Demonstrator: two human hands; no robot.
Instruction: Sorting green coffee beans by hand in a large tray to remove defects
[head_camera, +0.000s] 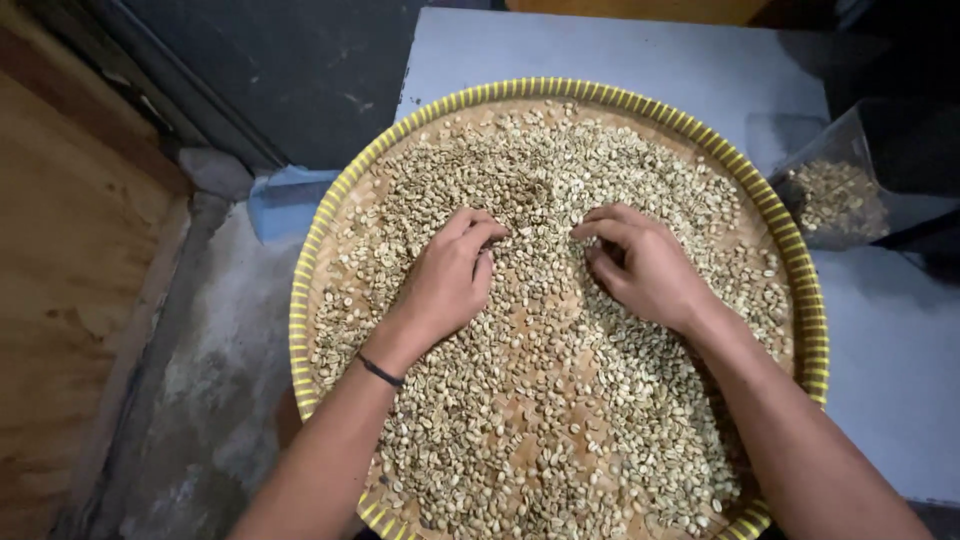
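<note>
I see the left hand (450, 275) and right hand (645, 265) loosely curled, palms down, grasping nothing clearly, raking pale beans (540, 400); a hard sweep could spill them over the tray's yellow rim (800, 270).

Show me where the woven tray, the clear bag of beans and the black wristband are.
woven tray (318, 232), head view, yellow left rim.
clear bag of beans (835, 195), head view, beans showing through its side.
black wristband (380, 372), head view, band across the left wrist.

grey table (890, 340), woven tray (300, 330), plastic bag (850, 190)
</note>
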